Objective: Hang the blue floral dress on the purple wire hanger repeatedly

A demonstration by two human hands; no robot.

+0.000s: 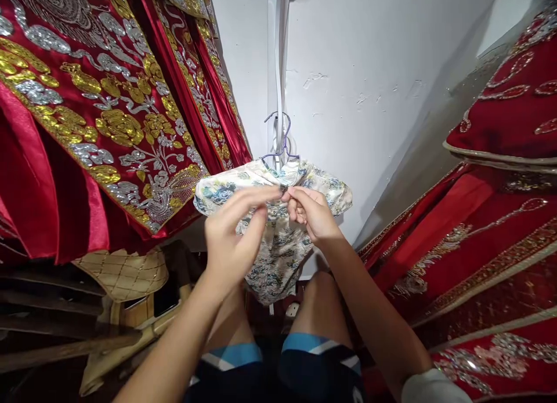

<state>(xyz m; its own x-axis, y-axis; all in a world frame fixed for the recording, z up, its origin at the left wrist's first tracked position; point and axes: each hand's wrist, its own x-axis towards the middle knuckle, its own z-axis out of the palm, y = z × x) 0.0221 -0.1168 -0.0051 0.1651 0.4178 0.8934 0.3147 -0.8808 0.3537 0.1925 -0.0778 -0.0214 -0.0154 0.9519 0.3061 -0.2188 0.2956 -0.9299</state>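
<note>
this looks like a clothing shop or costume room. red satin garments with gold and silver sequins [124,127] hang at left, red beaded garments [505,122] at right.

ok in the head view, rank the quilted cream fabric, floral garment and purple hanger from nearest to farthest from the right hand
1. Floral garment: right at the right hand
2. Purple hanger: above the hand, at the garment's neck
3. Quilted cream fabric: far off, lower left

Single head-worn view, facing forward and steeply down; left hand [228,235] and right hand [314,214] near, mid-frame; wall [348,55] beyond.
</note>
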